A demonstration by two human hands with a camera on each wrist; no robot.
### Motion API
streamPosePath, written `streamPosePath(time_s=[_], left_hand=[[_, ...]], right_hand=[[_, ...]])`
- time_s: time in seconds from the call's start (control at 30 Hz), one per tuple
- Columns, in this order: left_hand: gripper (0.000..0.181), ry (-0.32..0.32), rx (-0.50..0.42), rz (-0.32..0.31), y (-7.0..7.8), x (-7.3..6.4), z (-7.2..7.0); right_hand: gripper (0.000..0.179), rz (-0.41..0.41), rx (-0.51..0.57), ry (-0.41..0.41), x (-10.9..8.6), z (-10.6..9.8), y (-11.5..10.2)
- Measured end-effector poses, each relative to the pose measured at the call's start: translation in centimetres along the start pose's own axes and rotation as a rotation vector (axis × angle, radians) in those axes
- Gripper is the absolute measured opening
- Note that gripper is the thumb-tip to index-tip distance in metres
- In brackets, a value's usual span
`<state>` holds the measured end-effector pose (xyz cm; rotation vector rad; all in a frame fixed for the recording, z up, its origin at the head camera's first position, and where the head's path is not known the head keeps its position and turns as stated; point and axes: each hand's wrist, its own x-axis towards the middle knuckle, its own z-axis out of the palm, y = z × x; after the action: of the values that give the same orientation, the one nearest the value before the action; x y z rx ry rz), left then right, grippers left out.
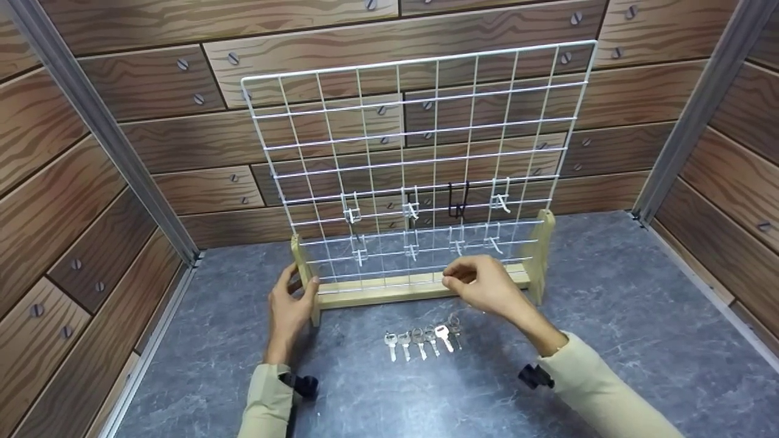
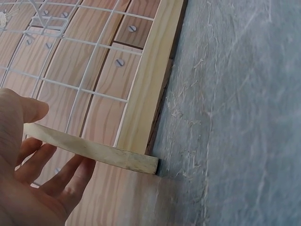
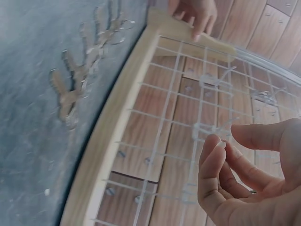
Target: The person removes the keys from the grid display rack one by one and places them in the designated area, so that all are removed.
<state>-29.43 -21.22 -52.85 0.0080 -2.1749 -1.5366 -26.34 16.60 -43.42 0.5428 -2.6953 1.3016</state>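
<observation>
A white wire grid rack (image 1: pixel 420 131) stands upright in a pale wooden base (image 1: pixel 377 296). My left hand (image 1: pixel 292 307) grips its left wooden side panel (image 2: pixel 94 149), thumb on the inner side and fingers behind. My right hand (image 1: pixel 484 286) is raised in front of the grid's lower right part. Its fingers curl toward the thumb, as the right wrist view shows; I cannot tell whether a small thing is in them. Several keys (image 1: pixel 421 345) with rings lie in a row on the table before the base.
Two rows of hooks hang on the grid, mostly white hooks (image 1: pixel 411 210), with one dark hook (image 1: pixel 457 201) in the upper row. The right side panel (image 1: pixel 538 258) holds the grid's other end. Wood-patterned walls (image 1: pixel 182 140) enclose the grey marbled table (image 1: pixel 639 316) behind and at both sides.
</observation>
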Motion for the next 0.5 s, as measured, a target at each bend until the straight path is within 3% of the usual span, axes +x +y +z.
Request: streamPosePath(time_s=[0.27,0.5], left_hand=[[0.056,-0.005,-0.049,0.007,0.0,0.0,0.1],[0.056,-0.018,-0.089,0.001,-0.2,0.0,0.1]], right_hand=[[0.015,-0.019,0.098,0.066,0.2,-0.5,-1.7],[0.021,-0.036,0.233,0.153,1.0,0.3,-2.5]])
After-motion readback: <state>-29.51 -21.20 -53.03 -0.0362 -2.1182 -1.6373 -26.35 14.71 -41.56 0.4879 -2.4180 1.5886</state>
